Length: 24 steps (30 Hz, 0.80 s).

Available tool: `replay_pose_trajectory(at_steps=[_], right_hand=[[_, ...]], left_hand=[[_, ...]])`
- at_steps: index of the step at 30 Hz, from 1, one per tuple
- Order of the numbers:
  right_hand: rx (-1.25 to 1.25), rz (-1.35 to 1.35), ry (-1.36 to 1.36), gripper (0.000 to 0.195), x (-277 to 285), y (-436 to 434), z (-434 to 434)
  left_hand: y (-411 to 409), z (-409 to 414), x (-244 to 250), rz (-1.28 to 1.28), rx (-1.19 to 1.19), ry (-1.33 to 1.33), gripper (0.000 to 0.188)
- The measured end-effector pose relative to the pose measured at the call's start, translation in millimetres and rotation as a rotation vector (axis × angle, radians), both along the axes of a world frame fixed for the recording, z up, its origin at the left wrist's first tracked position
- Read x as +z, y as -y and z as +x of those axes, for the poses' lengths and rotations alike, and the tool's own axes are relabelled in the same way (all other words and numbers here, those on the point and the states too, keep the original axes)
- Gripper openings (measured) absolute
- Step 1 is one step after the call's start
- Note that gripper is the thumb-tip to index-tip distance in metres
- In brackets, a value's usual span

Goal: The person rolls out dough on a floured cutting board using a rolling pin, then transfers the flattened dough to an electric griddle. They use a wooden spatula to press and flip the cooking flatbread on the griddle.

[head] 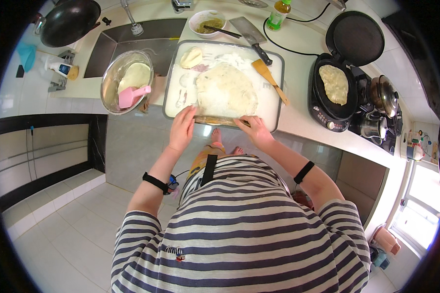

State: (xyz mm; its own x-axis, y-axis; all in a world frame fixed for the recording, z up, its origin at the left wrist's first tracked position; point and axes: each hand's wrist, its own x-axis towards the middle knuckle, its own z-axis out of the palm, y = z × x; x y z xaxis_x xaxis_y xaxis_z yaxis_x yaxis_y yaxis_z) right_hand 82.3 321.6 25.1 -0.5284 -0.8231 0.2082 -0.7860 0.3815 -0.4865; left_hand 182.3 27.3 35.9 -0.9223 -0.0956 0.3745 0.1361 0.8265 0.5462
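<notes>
A wooden rolling pin (216, 121) lies across the near edge of a white board with a grey rim (281, 84). My left hand (185, 124) is at its left end, fingers extended; whether they grip it is hard to tell. My right hand (254, 128) is curled over its right end. Just beyond the pin spreads a flat, floured sheet of dough (225, 89), with loose flour (233, 60) behind it. A folded piece of dough (191, 57) rests at the board's back left. A wooden spatula (269, 80) lies along the right side.
Left: steel bowl (105, 88) with dough and a pink scoop (132, 96), beside the sink (106, 55). Behind: bowl of filling (207, 22) with chopsticks, cleaver (251, 33), green-capped bottle (278, 15). Right: open electric griddle (317, 99) holding a flatbread (333, 84), then lidded pots (383, 97).
</notes>
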Motion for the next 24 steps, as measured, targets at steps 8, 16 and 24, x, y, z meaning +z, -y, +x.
replay_pose_trajectory(at_steps=[8,16,24], right_hand=[[-0.062,0.013,0.029,0.060,1.2,-1.6,1.4],[-0.019,0.093,0.052,0.066,-9.3,-15.1,9.0],[-0.041,0.087,0.075,0.065,-9.0,-18.3,10.4]], left_hand=[[-5.2,26.0,-21.4,0.183,0.173,0.160,0.039],[-7.8,22.1,-28.8,0.413,0.295,0.182,0.043],[-11.5,5.8,-20.2,0.399,0.281,0.173,0.043]])
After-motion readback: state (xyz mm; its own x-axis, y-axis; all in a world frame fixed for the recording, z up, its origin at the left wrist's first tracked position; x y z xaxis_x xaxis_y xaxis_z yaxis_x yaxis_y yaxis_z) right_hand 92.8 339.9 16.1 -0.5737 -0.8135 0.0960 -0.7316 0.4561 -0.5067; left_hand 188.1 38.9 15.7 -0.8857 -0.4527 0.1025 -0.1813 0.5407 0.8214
